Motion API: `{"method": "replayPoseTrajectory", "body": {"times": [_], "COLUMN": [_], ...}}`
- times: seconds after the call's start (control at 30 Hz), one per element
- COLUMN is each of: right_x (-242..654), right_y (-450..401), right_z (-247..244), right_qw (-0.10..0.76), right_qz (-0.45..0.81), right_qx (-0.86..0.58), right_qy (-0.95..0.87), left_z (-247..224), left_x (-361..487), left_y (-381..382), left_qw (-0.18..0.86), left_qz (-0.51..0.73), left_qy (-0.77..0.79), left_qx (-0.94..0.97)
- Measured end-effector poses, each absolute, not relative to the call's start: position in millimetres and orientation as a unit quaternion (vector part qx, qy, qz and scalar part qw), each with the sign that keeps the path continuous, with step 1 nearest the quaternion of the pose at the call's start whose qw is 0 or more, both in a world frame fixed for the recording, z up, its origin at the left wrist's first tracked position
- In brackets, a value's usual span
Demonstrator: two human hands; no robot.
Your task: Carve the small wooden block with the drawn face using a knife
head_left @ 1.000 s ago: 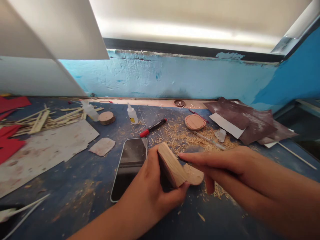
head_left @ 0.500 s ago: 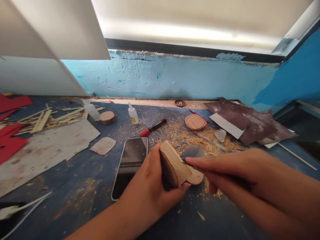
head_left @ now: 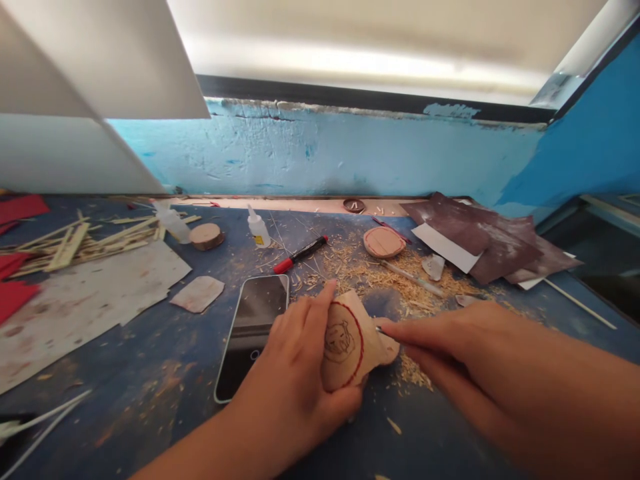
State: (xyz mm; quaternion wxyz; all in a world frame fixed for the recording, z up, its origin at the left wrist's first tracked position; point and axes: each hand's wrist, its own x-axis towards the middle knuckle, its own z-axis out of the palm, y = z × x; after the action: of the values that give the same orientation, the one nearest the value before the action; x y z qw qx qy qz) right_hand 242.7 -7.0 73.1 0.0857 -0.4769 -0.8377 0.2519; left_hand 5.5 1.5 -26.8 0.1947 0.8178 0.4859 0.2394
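Observation:
My left hand [head_left: 300, 373] is wrapped round the left side of a light wooden piece [head_left: 350, 343], whose upper face shows a dark line drawing inside a red curved line. My right hand [head_left: 450, 353] is closed on a thin carving tool [head_left: 381, 329], mostly hidden by the fingers; its small metal tip touches or nearly touches the piece's right edge. Under the piece's right side, a rounded wooden part [head_left: 390, 348] shows. A phone [head_left: 250, 333] lies just left of my left hand.
Wood shavings [head_left: 410, 293] spread beyond my hands. Further back are a marker [head_left: 301, 255], a glue bottle [head_left: 259, 228], wood discs [head_left: 384, 242] and sandpaper sheets [head_left: 480, 240]. Wood strips [head_left: 70, 247] and grey sheets [head_left: 100, 293] lie left.
My left hand has turned the wooden piece so its drawn face shows instead of its side edge. The right hand stays at the piece's right edge. The whole view has shifted slightly.

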Motion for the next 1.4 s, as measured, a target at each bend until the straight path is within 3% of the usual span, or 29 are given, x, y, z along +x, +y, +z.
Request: {"method": "replayPoseTrajectory", "body": {"times": [0.2, 0.5, 0.7, 1.4], "right_x": [253, 260, 253, 240], "right_y": [-24, -39, -42, -49], "right_z": [51, 40, 25, 0], "right_qw": [0.11, 0.156, 0.122, 0.236], "right_qz": [0.189, 0.327, 0.312, 0.265], "right_qx": [-0.517, -0.534, -0.55, -0.552], "right_qy": [-0.827, -0.764, -0.765, -0.755], "left_z": [-31, -38, -40, -43], "left_x": [8, 14, 20, 24], "left_y": [-10, -12, -8, -12], "left_qw": [0.161, 0.114, 0.107, 0.076], "left_qz": [0.194, 0.199, 0.213, 0.218], "left_qy": [0.477, 0.467, 0.464, 0.456], "left_qx": [0.842, 0.854, 0.853, 0.859]}}
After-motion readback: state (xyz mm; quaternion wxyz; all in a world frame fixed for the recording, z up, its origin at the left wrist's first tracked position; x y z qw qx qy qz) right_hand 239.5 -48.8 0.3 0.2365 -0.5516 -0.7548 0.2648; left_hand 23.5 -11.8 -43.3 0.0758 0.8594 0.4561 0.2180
